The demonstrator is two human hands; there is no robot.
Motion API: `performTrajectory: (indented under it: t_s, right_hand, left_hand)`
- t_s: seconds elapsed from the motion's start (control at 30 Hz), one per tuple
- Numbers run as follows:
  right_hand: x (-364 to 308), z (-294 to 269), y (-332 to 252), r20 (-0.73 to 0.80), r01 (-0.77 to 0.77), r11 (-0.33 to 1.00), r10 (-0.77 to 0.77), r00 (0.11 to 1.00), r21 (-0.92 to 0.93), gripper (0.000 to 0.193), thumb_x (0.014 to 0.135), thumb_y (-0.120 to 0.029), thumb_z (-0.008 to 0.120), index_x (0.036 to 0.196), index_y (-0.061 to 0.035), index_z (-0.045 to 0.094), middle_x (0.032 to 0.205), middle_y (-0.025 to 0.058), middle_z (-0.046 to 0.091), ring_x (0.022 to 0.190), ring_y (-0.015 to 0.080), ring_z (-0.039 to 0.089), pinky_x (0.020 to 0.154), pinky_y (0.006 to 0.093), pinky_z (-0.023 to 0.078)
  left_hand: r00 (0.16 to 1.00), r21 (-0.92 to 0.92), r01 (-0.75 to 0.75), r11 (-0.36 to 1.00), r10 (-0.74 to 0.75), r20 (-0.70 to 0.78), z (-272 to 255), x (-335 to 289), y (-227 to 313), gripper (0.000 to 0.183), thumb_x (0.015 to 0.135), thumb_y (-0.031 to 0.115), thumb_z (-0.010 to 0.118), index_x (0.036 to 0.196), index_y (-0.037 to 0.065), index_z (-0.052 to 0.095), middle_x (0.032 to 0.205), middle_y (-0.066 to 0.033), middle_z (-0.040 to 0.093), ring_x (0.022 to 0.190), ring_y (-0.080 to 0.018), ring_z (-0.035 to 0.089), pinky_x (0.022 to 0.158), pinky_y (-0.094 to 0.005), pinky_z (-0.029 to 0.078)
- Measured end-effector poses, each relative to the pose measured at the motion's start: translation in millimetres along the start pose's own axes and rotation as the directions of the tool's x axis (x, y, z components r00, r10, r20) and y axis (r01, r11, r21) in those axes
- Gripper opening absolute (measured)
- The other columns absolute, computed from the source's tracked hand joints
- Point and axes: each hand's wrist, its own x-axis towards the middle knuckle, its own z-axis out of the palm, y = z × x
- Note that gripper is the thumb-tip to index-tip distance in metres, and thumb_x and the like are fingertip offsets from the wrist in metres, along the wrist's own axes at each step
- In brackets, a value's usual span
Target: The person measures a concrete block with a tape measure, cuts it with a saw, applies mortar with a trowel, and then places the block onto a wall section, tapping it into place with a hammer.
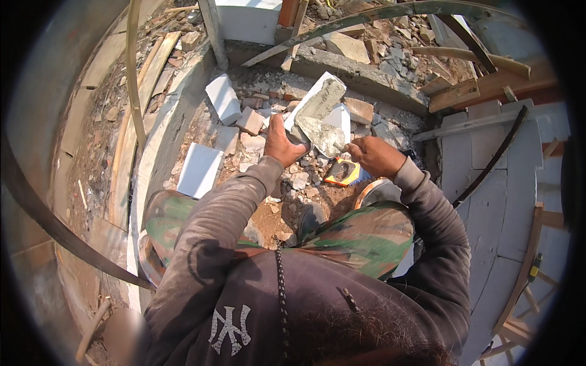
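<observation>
Over the rubble-strewn ground (274, 213), toward its far edge, the person's left hand (284, 144) is bent in a wide curve, thumb and fingers set around the near left end of a white rectangular block smeared with wet grey mortar (323, 100). That block lies tilted, its long side running away to the right. The right hand (375, 156) is mostly closed, its fingertips at the near right edge of the mortar; whether it has hold of a tool cannot be told.

Just below the right hand lies a handsaw with a yellow and orange handle (342, 173). Beyond it, near the mortared block, sits a reddish-brown brick piece (359, 110).

Farther left, a white block leaning among the rubble (223, 99) stands near the ground's far left corner, and a flat-topped white block (199, 169) lies toward the left edge. A grey concrete beam (360, 77) bounds the far edge; along the right side stands a pale wall of large blocks (488, 195).
</observation>
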Motion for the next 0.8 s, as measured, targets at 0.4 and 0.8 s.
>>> performTrajectory:
  t_s: [0.4,0.8]
  right_hand:
    - [-14,-16,30,-0.353,-0.158,0.93,0.032,0.935,-0.332,0.041,0.105,-0.036,0.055,0.093,-0.0001,0.071,0.088,0.0252,0.072,0.08,0.0461,0.07,0.073,0.0553,0.054]
    - [64,95,103,-0.2,0.039,0.812,0.096,0.975,0.583,0.047,0.111,-0.042,0.049,0.094,-0.0014,0.065,0.071,0.0019,0.054,0.063,0.0128,0.05,0.06,0.0316,0.045]
  left_hand:
    - [0.999,0.03,0.002,1.0,-0.001,-0.036,0,2,-6,0.082,0.066,0.033,0.091,0.121,-0.002,0.041,0.116,-0.0221,0.049,0.114,-0.0411,0.052,0.101,-0.0494,0.045]
    - [0.994,-0.08,0.057,0.995,-0.064,-0.088,5,13,-11,0.075,0.066,0.028,0.092,0.117,-0.002,0.045,0.113,-0.0236,0.053,0.108,-0.0405,0.056,0.097,-0.0486,0.046]
